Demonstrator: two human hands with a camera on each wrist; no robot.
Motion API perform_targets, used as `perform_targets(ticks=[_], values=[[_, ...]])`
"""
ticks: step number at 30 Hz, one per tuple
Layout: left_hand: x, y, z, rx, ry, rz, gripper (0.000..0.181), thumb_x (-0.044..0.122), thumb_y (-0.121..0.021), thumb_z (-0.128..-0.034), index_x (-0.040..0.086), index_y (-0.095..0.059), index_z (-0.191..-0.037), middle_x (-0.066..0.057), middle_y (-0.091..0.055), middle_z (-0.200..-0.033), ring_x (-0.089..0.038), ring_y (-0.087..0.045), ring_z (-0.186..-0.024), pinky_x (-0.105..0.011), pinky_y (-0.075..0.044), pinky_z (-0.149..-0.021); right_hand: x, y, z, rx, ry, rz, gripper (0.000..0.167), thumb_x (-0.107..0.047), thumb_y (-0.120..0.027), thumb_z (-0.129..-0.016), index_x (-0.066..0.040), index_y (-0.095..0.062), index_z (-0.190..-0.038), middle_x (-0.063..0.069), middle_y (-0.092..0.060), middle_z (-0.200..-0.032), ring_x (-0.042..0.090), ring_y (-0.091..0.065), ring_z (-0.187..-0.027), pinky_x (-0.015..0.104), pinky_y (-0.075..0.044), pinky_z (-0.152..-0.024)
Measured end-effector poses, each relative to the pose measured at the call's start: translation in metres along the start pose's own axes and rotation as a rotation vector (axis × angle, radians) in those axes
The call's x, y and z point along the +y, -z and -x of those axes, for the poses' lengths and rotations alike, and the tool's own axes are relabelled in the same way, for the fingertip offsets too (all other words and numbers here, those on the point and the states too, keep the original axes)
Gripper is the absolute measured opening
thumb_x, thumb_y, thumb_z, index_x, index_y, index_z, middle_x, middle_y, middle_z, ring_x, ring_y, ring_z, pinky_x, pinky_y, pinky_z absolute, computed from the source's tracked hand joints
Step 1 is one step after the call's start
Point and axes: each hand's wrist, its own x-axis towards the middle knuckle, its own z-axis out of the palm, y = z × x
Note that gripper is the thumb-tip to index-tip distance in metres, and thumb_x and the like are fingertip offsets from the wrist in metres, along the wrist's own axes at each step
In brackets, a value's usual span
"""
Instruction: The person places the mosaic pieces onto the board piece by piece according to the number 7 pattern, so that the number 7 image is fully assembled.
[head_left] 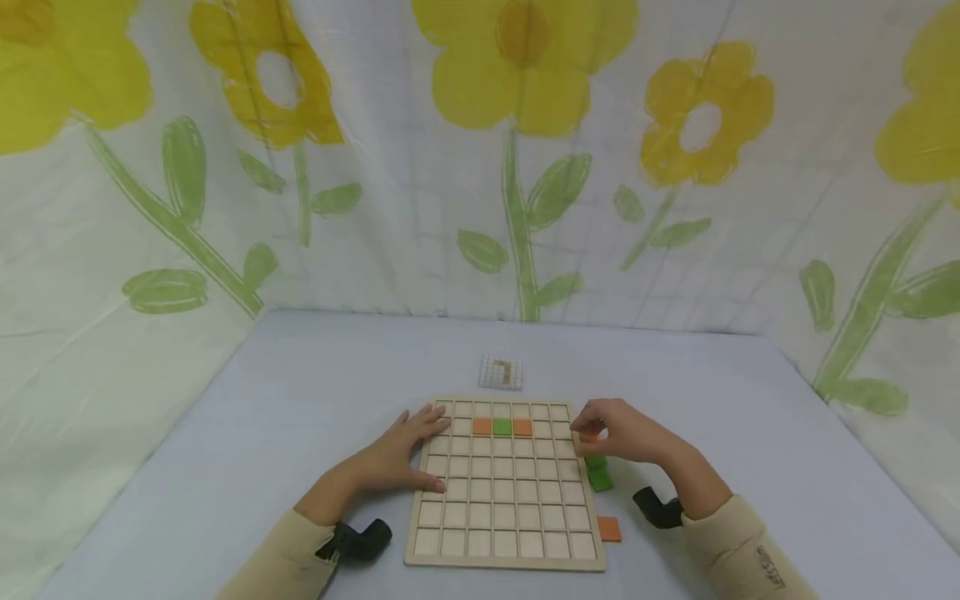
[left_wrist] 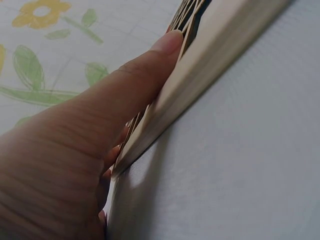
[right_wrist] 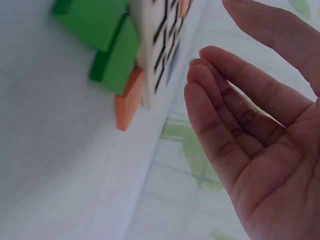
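A wooden grid board [head_left: 504, 563] lies flat, with an orange tile [head_left: 482, 426], a green tile [head_left: 502, 427] and another orange tile [head_left: 522, 427] side by side in an upper row. My left hand [head_left: 386, 454] rests on its left edge, fingers spread; in the left wrist view the thumb of that hand [left_wrist: 85, 130] touches the board's frame [left_wrist: 175, 85]. My right hand [head_left: 630, 433] hovers at the right edge, fingers bent, over loose tiles. The right wrist view shows the hand [right_wrist: 270, 130] with nothing between thumb and fingers, beside green tiles [right_wrist: 120, 55] and an orange one [right_wrist: 131, 100].
Right of the board lie loose green tiles [head_left: 600, 477], an orange tile [head_left: 609, 529] lower down, and an orange one [head_left: 591, 437] partly behind my right hand. A small patterned grid card [head_left: 501, 372] lies beyond the board. A flower-printed curtain [head_left: 390, 250] hangs behind the table.
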Motion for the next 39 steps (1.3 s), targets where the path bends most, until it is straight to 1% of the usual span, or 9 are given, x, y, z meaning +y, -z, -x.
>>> perform_targets(ticks=[4, 8, 13, 17, 20, 23, 27, 33, 39], values=[[0.000, 0.001, 0.000, 0.003, 0.000, 0.004, 0.094, 0.052, -0.077, -0.0672, 0.010, -0.038, -0.143, -0.010, -0.022, -0.155, -0.030, -0.009, -0.145, -0.052, 0.001, -0.118, 0.005, -0.002, 0.007, -0.007, 0.001, -0.028, 0.030, -0.017, -0.074, -0.079, -0.001, -0.066, -0.103, 0.008, -0.065, -0.099, 0.022, -0.063, -0.091, 0.030, -0.056, -0.078], [0.002, 0.002, 0.000, 0.004, -0.008, 0.004, 0.094, 0.050, -0.077, -0.0676, 0.009, -0.038, -0.142, -0.010, -0.022, -0.155, -0.031, -0.009, -0.145, -0.053, 0.001, -0.118, 0.007, -0.002, 0.016, -0.010, -0.018, -0.046, 0.032, -0.019, -0.076, -0.077, -0.003, -0.066, -0.102, 0.007, -0.066, -0.100, 0.023, -0.063, -0.092, 0.026, -0.054, -0.079], [0.003, 0.002, -0.001, 0.004, -0.010, 0.005, 0.094, 0.050, -0.077, -0.0677, 0.009, -0.038, -0.142, -0.011, -0.023, -0.155, -0.031, -0.010, -0.145, -0.053, 0.001, -0.118, 0.009, -0.003, 0.028, -0.022, -0.042, -0.087, 0.029, -0.021, -0.075, -0.077, -0.005, -0.066, -0.101, 0.004, -0.066, -0.100, 0.018, -0.062, -0.091, 0.025, -0.054, -0.078], [0.004, 0.002, 0.000, 0.005, -0.010, 0.009, 0.093, 0.049, -0.077, -0.0678, 0.008, -0.038, -0.142, -0.012, -0.023, -0.154, -0.032, -0.011, -0.145, -0.054, 0.000, -0.118, 0.009, -0.006, 0.033, -0.027, -0.057, -0.132, 0.027, -0.020, -0.076, -0.076, -0.006, -0.066, -0.097, 0.004, -0.066, -0.098, 0.014, -0.062, -0.087, 0.023, -0.053, -0.075], [0.002, 0.001, 0.000, 0.004, -0.010, 0.006, 0.094, 0.050, -0.077, -0.0679, 0.008, -0.038, -0.142, -0.011, -0.023, -0.155, -0.032, -0.010, -0.145, -0.054, 0.000, -0.118, 0.012, -0.010, 0.034, -0.029, -0.091, -0.142, 0.026, -0.018, -0.077, -0.075, -0.006, -0.066, -0.094, 0.003, -0.067, -0.095, 0.010, -0.060, -0.082, 0.020, -0.053, -0.070], [0.001, 0.001, 0.000, 0.000, -0.012, 0.006, 0.094, 0.051, -0.076, -0.0679, 0.008, -0.038, -0.142, -0.011, -0.023, -0.155, -0.031, -0.010, -0.145, -0.054, 0.001, -0.118, 0.016, -0.013, 0.034, -0.035, -0.112, -0.134, 0.024, -0.016, -0.077, -0.074, -0.006, -0.066, -0.093, 0.002, -0.066, -0.093, 0.006, -0.057, -0.079, 0.019, -0.052, -0.068], [0.000, 0.001, 0.001, -0.004, -0.009, 0.008, 0.094, 0.051, -0.076, -0.0678, 0.009, -0.038, -0.142, -0.011, -0.022, -0.155, -0.031, -0.009, -0.145, -0.053, 0.001, -0.118, 0.019, -0.015, 0.034, -0.044, -0.105, -0.123, 0.023, -0.013, -0.077, -0.073, -0.006, -0.067, -0.093, 0.001, -0.066, -0.092, 0.005, -0.057, -0.079, 0.019, -0.052, -0.068], [0.000, 0.001, 0.001, -0.001, -0.009, 0.008, 0.093, 0.051, -0.076, -0.0681, 0.010, -0.038, -0.142, -0.010, -0.022, -0.155, -0.031, -0.009, -0.145, -0.053, 0.001, -0.118, 0.018, -0.015, 0.034, -0.049, -0.110, -0.125, 0.024, -0.011, -0.077, -0.072, -0.005, -0.067, -0.093, 0.001, -0.066, -0.091, 0.005, -0.057, -0.078, 0.019, -0.051, -0.066], [0.000, 0.000, 0.000, 0.004, -0.006, -0.003, 0.094, 0.053, -0.076, -0.0677, 0.010, -0.038, -0.142, -0.010, -0.023, -0.155, -0.030, -0.010, -0.145, -0.053, 0.000, -0.118, 0.018, -0.014, 0.035, -0.051, -0.123, -0.106, 0.024, -0.013, -0.078, -0.072, -0.006, -0.067, -0.092, 0.000, -0.066, -0.091, 0.005, -0.057, -0.078, 0.019, -0.051, -0.067]])
